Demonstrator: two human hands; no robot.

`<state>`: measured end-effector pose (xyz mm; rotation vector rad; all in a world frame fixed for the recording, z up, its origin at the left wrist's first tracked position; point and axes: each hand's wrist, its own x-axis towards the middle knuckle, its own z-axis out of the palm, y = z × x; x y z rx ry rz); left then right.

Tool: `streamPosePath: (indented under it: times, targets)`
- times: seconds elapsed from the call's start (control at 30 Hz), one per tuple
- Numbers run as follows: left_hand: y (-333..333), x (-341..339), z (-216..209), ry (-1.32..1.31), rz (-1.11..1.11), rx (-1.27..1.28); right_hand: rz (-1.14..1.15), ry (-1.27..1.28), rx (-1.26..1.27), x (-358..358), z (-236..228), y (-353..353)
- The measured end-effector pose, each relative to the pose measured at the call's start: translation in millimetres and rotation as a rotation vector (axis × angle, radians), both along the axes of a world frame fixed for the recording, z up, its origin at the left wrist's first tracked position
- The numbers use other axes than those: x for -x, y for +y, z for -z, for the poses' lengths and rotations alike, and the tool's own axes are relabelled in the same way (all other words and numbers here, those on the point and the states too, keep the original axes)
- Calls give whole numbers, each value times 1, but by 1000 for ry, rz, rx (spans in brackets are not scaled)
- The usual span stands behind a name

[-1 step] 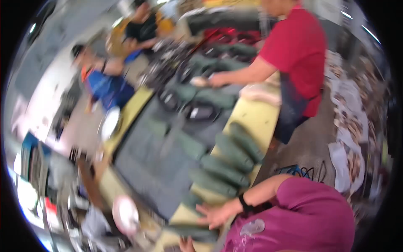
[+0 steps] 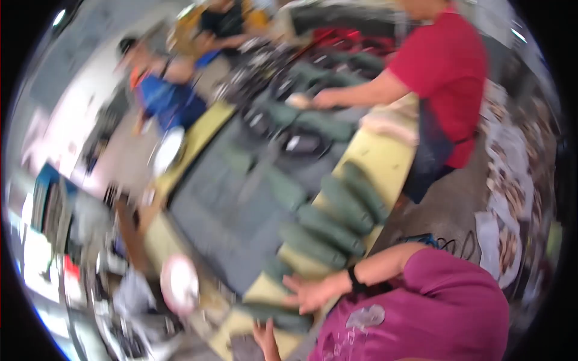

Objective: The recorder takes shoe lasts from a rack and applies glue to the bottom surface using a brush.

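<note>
Lower centre: right hand [image 2: 314, 293], splayed, seemingly empty; left hand [image 2: 267, 340], grip I cannot tell. Mid-frame: elongated dark-green fabric-like pieces [image 2: 330, 227], rowed presumably for reach.

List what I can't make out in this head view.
Head view:
- left hand: forearm cut off by the lower edge
- right hand: blur hides whether it touches the green pieces beside it
- co-worker in red: head cut off by the upper edge
- black item: too blurred to identify

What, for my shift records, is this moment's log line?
Right hand: spread; left hand: near green piece; other green pieces: lined along yellow board
</note>
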<state>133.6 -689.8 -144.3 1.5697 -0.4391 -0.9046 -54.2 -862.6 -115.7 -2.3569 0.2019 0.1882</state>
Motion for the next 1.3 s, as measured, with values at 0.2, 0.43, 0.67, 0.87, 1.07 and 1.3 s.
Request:
streamPosePath:
  times: [0.2, 0.43, 0.67, 0.87, 1.07, 1.3]
  targets:
    - [-76, 11, -6, -599, -28, -307, -1, -48, 62, -13, -13, -31]
    - [-31, -16, -3, -492, -23, -252, -57, -338, 312, -130, -70, -53]
    - [-31, -21, -10, -476, -22, -215, -331, -213, 671, -274, -40, -35]
    - [-34, -20, -9, -458, -29, -225, -353, -297, 802, -316, 14, -44]
    - [-33, -19, -5, -426, -64, -332, -401, -534, 625, -285, -19, -46]
    - [-30, -32, 3, -401, -38, -342, -125, -774, 395, -162, -67, -86]
